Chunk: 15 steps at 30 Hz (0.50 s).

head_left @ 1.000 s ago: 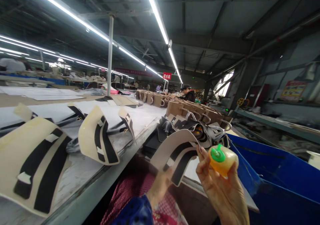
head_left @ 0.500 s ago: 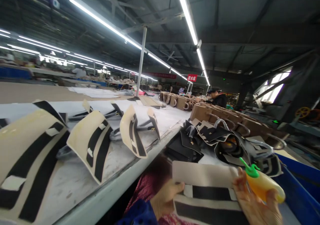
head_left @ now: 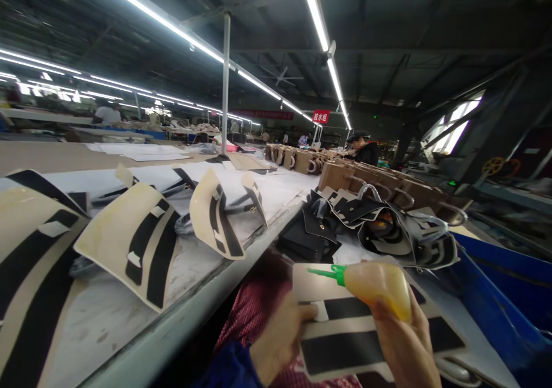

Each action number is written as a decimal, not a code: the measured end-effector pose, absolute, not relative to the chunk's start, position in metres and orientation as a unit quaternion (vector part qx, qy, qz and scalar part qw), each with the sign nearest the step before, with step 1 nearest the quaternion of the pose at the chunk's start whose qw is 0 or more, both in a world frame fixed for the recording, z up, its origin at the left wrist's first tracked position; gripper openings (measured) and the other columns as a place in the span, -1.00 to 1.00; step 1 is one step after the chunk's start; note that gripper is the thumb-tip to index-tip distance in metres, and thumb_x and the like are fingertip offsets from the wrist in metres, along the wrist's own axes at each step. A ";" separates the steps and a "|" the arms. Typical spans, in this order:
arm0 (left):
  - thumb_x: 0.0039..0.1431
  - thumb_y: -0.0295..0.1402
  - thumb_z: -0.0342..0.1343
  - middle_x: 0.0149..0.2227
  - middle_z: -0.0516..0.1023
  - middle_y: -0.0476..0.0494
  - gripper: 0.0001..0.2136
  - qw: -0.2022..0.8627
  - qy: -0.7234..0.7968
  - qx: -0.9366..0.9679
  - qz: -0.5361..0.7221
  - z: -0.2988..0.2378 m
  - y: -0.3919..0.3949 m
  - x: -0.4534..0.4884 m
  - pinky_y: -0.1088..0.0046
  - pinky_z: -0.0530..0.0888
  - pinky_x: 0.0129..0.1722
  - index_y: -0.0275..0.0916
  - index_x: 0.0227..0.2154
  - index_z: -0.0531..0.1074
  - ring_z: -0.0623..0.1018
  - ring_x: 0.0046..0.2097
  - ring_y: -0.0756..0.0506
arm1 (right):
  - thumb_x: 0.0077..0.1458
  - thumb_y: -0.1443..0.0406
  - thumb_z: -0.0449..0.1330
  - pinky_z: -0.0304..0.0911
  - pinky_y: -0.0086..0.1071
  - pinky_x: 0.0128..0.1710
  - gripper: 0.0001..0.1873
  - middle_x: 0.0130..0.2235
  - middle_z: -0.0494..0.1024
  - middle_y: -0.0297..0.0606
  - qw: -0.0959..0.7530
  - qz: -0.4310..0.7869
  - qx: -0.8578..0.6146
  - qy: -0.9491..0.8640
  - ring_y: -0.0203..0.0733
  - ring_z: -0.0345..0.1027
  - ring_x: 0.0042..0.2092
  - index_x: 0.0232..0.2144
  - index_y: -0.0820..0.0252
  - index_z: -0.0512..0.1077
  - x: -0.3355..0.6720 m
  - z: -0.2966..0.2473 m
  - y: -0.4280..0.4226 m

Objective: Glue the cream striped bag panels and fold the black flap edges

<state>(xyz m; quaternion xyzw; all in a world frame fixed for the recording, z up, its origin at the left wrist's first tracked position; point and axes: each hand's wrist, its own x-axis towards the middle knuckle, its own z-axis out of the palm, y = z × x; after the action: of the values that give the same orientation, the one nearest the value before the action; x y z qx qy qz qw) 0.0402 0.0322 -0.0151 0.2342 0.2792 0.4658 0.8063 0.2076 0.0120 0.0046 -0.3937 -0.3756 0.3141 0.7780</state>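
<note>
One head-worn view, forward and down

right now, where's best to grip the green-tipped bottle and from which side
Probably around the rounded body of the bottle, from the lower right, as the right hand does: it is held nearly level, its thin green nozzle pointing left over the panel, so that end seems best left clear.

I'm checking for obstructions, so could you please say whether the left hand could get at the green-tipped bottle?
Probably not freely: the left hand holds the striped panel, and the right hand grasps the bottle.
</note>
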 end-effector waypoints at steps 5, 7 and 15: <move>-0.37 -0.54 0.31 -0.38 0.69 -0.12 -0.52 0.799 0.252 0.251 0.484 0.008 0.017 0.039 0.38 0.53 -0.27 -0.30 -0.22 0.49 0.68 -0.26 -0.23 | -0.19 0.16 0.49 0.42 -0.17 -0.11 -0.41 -0.01 0.59 -0.17 0.734 0.261 -0.423 -0.462 0.03 0.49 -0.07 -0.05 0.01 0.51 0.186 0.017 -0.009; -0.34 -0.53 0.31 -0.37 0.70 -0.12 -0.54 0.794 0.249 0.258 0.490 0.012 0.014 0.037 0.40 0.52 -0.28 -0.29 -0.21 0.51 0.68 -0.26 -0.23 | -0.18 0.18 0.49 0.41 -0.12 -0.06 -0.42 0.03 0.57 -0.16 0.728 0.245 -0.428 -0.475 0.08 0.47 -0.01 -0.05 -0.02 0.50 0.184 0.021 -0.011; -0.20 -0.49 0.29 -0.22 0.70 -0.20 -0.60 0.786 0.225 0.296 0.494 0.020 0.007 0.033 0.39 0.52 -0.23 -0.31 -0.17 0.56 0.66 -0.15 -0.24 | -0.22 0.22 0.49 0.46 -0.24 -0.27 -0.49 -0.13 0.59 -0.17 0.699 0.243 -0.437 -0.512 -0.01 0.50 -0.21 -0.14 0.06 0.51 0.183 0.026 -0.018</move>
<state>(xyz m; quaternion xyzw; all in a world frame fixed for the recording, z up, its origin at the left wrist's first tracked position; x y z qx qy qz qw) 0.0333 0.0070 0.0198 0.2961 0.2246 0.4940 0.7861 0.1826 -0.0179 0.0256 -0.4367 -0.5118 0.2431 0.6987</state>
